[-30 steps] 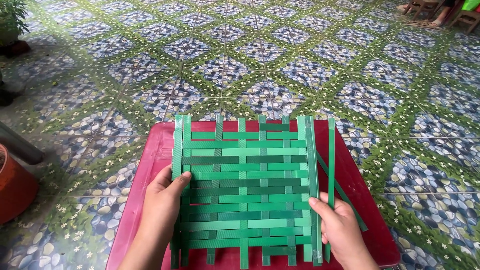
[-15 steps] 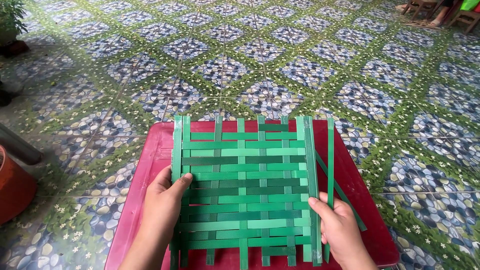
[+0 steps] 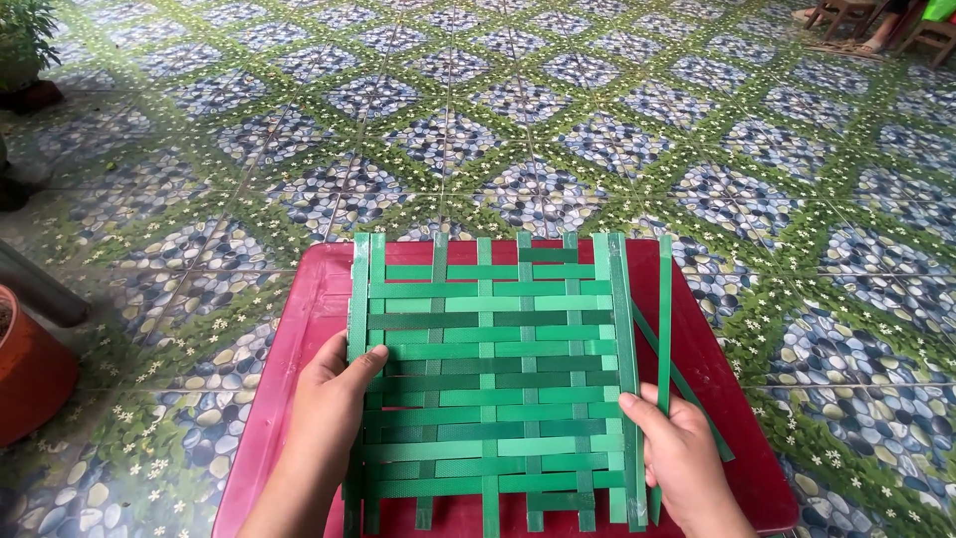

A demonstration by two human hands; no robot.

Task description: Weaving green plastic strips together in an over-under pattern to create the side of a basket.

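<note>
Holding: our left hand (image 3: 324, 399) pinches woven green strap mat (image 3: 488, 369) edge, fingers pressed together.
Right hand (image 3: 682, 453): pinching loose strap (image 3: 663, 329).
Handling: light, springy, slick; we'd grip edges.

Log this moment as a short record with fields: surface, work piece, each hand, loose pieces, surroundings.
surface: red tray on a patterned tile floor
work piece: woven mat of green strips, flat on the tray
left hand: left hand grips the mat's left edge, thumb on top
right hand: right hand at the mat's right edge, thumb on the weave
loose pieces: loose green strips lie beside the right edge
surroundings: orange pot at far left
</note>
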